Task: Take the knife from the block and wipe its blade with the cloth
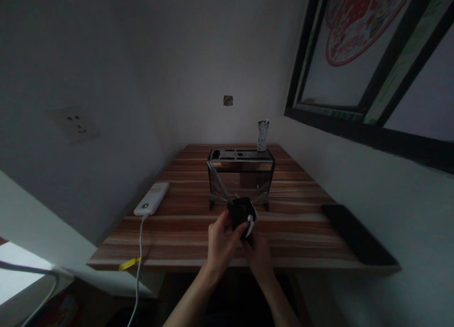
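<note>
My left hand (220, 239) grips a small black boxy piece (240, 210) from its left side, thumb across the front. Under the lower right of that piece, my right hand (260, 258) is closed against it, its fingertips partly hidden. A crumpled white bit (250, 223) shows on the piece's right side. From its top a grey strip or tube (220, 183) slants up left to the top corner of a clear box with a black frame (241, 155). The box stands just beyond my hands on the wooden table (177, 228).
A foil-like silvery packet (262, 137) stands upright at the clear box's back right. On the left lies a white power bank (152, 199) with a white cable (139, 251) hanging over the edge, a yellow tag (129, 263) beside it. A black flat slab (360, 235) lies right, by the wall.
</note>
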A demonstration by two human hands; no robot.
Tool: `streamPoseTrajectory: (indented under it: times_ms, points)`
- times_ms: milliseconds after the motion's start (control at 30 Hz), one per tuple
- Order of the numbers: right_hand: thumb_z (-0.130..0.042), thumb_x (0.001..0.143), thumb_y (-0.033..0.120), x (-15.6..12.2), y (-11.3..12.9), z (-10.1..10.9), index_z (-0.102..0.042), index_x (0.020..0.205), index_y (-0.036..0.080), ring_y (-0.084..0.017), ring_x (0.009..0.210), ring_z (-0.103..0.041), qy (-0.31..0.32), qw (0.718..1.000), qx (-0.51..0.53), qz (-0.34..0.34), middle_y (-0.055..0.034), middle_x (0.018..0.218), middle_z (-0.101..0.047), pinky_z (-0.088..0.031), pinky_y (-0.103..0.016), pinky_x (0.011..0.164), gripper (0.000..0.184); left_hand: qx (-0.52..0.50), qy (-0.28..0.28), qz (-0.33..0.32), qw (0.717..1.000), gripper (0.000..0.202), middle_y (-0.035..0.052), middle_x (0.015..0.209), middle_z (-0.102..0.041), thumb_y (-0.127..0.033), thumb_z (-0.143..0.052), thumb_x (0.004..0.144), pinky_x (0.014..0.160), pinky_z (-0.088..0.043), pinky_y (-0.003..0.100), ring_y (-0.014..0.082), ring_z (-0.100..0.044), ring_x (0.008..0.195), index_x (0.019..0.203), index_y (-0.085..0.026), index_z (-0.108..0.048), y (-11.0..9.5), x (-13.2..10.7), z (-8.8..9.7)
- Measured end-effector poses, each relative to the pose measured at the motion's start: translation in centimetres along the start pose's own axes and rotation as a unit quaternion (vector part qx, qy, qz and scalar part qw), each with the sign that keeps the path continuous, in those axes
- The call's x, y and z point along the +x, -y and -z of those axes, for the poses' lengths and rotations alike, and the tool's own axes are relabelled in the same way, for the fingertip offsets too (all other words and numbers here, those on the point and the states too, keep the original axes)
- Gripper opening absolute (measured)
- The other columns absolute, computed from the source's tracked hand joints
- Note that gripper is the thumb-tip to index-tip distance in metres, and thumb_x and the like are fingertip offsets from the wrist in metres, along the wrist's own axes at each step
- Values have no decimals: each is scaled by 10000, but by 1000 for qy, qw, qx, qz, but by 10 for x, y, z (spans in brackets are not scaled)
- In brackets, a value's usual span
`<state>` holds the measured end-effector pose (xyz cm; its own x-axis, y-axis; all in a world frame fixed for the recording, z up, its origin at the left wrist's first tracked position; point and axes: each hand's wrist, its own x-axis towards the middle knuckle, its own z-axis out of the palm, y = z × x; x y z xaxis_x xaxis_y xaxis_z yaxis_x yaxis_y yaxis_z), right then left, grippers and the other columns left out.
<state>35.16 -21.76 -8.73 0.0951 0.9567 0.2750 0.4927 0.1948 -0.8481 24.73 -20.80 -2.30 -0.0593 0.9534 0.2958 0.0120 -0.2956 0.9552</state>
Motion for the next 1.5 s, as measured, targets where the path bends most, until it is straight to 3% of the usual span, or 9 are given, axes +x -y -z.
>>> streamPoseTrajectory:
  times_ms: [267,867,1100,1367,1500]
  points:
    - [-464,798,325,1,3,1,-663,822,144,-233,714,-651,14,1000,2,-19,-96,755,-702,-435,-268,616,270,-24,0,19,1000,260,65,853,-728,-237,-684,650,665,-547,238,200,-689,783,888,-146,-636,-6,9,2]
    - [-424,859,488,-2,0,-3,-696,905,147,-231,682,-671,-17,998,-51,19,-104,752,-716,-452,-257,605,439,-61,-69,-78,993,306,69,881,-723,-281,-722,651,716,-538,255,202,-680,829,901,-125,-642,-52,54,32]
    - [-430,864,468,-2,1,-3,-696,931,151,-257,756,-680,-10,997,-76,14,-114,801,-724,-457,-278,659,420,-98,-94,-114,984,339,65,861,-722,-284,-733,640,694,-530,244,182,-678,788,929,-126,-654,-65,79,48]
    - [-420,861,478,-2,-1,-5,-699,915,154,-253,751,-678,-12,998,-65,16,-117,801,-721,-466,-279,647,432,-148,-81,-120,978,292,43,848,-722,-261,-734,652,679,-510,203,140,-667,751,907,-135,-665,-72,88,51]
    - [-442,852,455,-2,0,-5,-701,895,157,-255,734,-682,-16,997,-74,8,-109,771,-721,-466,-280,644,397,-153,-48,-96,983,282,42,842,-725,-274,-728,665,654,-505,192,136,-666,732,903,-136,-666,-72,83,49]
